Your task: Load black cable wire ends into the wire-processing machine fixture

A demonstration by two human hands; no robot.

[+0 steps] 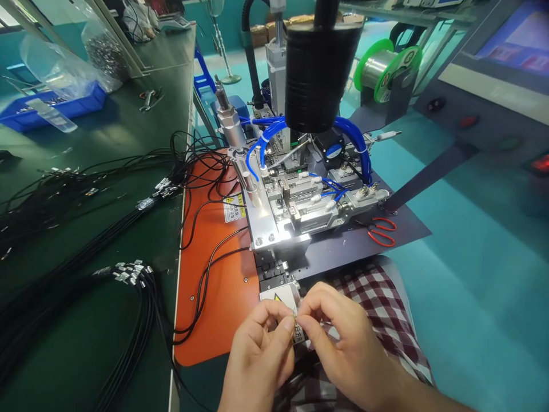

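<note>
My left hand and my right hand meet in front of me, just below the small machine. Both pinch a tiny metal piece between thumb and fingertips; it is too small to name. The hands hover over my checked lap, at the near edge of the orange base plate. A yellow warning label on the machine's front block sits right behind my fingertips.
Bundles of black cables with metal terminals lie on the green bench at left. Red-handled scissors rest on the dark plate at right. A solder spool, blue tray and plastic bags stand farther back.
</note>
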